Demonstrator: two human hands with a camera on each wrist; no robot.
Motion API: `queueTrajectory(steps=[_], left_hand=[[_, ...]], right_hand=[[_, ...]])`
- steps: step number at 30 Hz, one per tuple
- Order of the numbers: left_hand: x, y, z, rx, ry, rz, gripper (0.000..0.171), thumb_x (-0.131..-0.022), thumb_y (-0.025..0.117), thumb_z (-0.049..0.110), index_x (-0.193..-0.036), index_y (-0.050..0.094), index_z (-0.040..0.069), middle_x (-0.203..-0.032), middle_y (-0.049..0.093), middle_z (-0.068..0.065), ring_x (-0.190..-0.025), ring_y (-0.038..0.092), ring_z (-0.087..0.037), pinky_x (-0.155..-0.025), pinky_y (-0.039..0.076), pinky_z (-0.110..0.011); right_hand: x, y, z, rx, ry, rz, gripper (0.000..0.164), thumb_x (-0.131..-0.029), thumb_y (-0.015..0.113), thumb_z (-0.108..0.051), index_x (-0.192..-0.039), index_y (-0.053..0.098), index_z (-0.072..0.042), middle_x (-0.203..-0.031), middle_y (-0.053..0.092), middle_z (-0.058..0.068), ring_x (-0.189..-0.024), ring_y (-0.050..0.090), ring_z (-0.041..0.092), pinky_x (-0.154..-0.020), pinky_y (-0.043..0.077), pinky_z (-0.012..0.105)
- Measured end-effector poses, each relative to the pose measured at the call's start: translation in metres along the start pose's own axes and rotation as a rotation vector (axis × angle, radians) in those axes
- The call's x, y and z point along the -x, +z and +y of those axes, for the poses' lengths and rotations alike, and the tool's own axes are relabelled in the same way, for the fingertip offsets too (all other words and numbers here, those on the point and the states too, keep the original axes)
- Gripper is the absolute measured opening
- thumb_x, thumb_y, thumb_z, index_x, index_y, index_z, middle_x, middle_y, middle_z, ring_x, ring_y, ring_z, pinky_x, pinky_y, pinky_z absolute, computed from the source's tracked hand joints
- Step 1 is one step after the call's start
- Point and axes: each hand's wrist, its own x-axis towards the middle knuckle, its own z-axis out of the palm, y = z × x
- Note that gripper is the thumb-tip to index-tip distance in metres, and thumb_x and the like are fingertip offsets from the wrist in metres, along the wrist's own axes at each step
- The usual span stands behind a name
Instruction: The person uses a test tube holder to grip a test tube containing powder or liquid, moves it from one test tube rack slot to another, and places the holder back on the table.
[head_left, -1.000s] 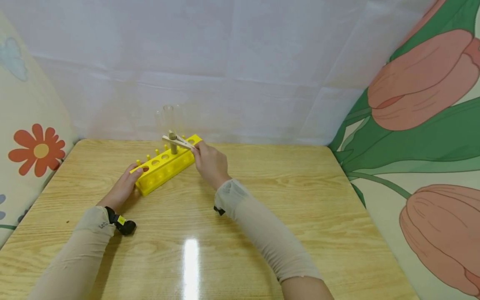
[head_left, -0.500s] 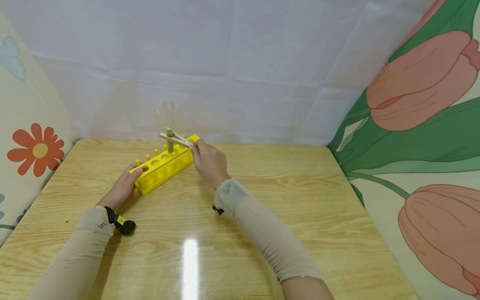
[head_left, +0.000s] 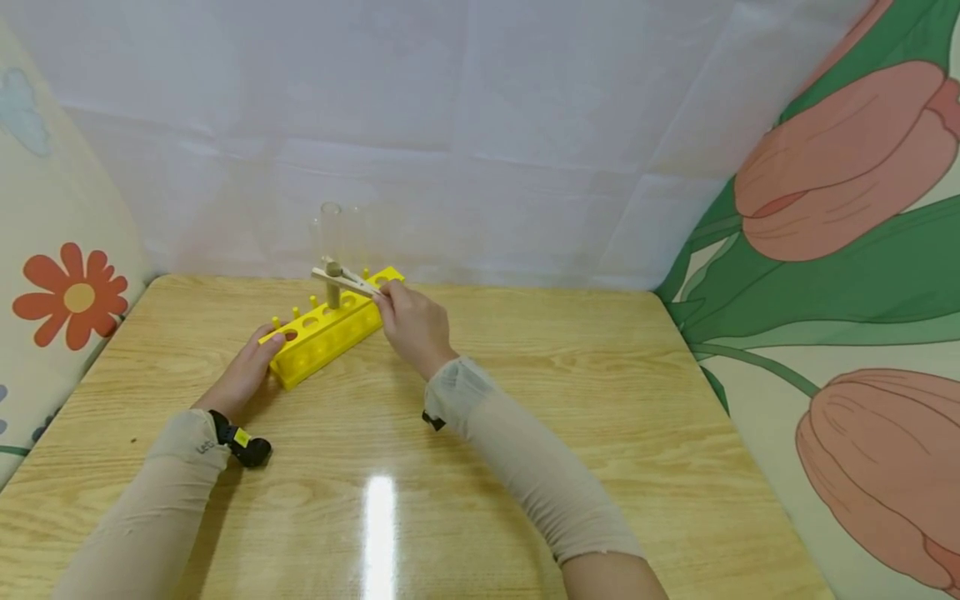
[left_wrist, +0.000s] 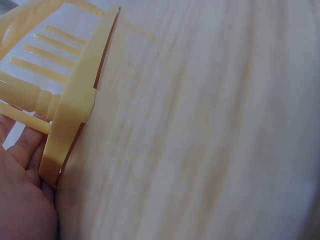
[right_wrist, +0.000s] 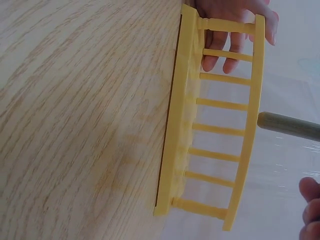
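Observation:
A yellow test tube rack [head_left: 330, 340] stands at a slant on the table. My left hand [head_left: 247, 367] grips its near left end, thumb on the top plate; in the right wrist view its fingers [right_wrist: 232, 52] reach behind the end posts. My right hand [head_left: 418, 325] pinches a wooden test tube clamp [head_left: 356, 286]. The clamp's jaws are around a clear glass test tube [head_left: 331, 221] with greenish-grey contents, held roughly upright over the rack's holes. In the right wrist view the tube's rounded bottom [right_wrist: 265, 120] is right at the top plate.
Pegs [head_left: 296, 312] line the rack's back edge. Faint clear outlines [head_left: 357, 218] show beside the tube. A white cloth wall [head_left: 480, 150] hangs close behind the rack, at the back of the wooden table [head_left: 570, 400]. Printed flower panels [head_left: 862, 275] flank both sides.
My right hand has shifted slightly left, carrying the clamp and test tube leftward along the rack's row of holes. My left hand and the rack stay in place.

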Motion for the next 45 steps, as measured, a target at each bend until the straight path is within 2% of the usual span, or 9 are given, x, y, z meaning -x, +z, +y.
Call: queueTrajectory(steps=[16,24,28,35,45], left_hand=[[-0.0015,0.0006,0.0008,0.015,0.011,-0.002,0.073,-0.11,0.022,0.05,-0.157,0.013,-0.005,-0.159,0.021,-0.034,-0.149,0.006,-0.053,-0.116,0.007,-0.07],[0.0013,0.0021,0.0003,0.034,-0.004,0.001,0.074,-0.109,0.024,0.052,-0.158,0.013,-0.003,-0.159,0.021,-0.034,-0.149,0.004,-0.053,-0.116,0.005,-0.071],[0.0015,0.0023,-0.0011,0.033,-0.009,0.004,0.074,-0.109,0.024,0.053,-0.158,0.012,-0.002,-0.159,0.023,-0.033,-0.15,0.004,-0.052,-0.116,0.005,-0.071],[0.0009,0.003,-0.0019,0.038,0.028,0.012,0.071,-0.11,0.024,0.048,-0.157,0.014,-0.004,-0.157,0.026,-0.034,-0.149,0.007,-0.052,-0.116,0.006,-0.069],[0.0007,0.0021,0.0034,0.025,0.004,0.0,0.074,-0.109,0.023,0.053,-0.159,0.01,0.0,-0.158,0.026,-0.033,-0.15,0.007,-0.051,-0.117,0.005,-0.069]], right_hand=[[0.0013,0.0018,-0.004,-0.001,0.02,-0.047,0.02,-0.105,0.059,-0.026,-0.106,0.068,-0.008,-0.072,0.064,-0.002,-0.05,0.043,0.008,-0.043,0.031,0.017],[0.0036,0.0046,-0.0055,0.026,0.047,-0.121,0.021,-0.105,0.058,-0.028,-0.105,0.068,-0.01,-0.072,0.062,-0.004,-0.05,0.042,0.006,-0.043,0.032,0.017],[0.0053,0.0065,-0.0057,0.034,0.046,-0.124,0.021,-0.105,0.059,-0.028,-0.104,0.068,-0.01,-0.071,0.062,-0.004,-0.049,0.042,0.007,-0.043,0.032,0.018],[0.0076,0.0089,-0.0057,0.035,0.068,-0.133,0.021,-0.105,0.059,-0.029,-0.107,0.069,-0.01,-0.072,0.063,-0.004,-0.049,0.042,0.007,-0.043,0.032,0.017],[0.009,0.0086,-0.0052,0.042,0.07,-0.15,0.02,-0.105,0.059,-0.028,-0.105,0.068,-0.01,-0.071,0.062,-0.004,-0.048,0.041,0.007,-0.042,0.031,0.017]])
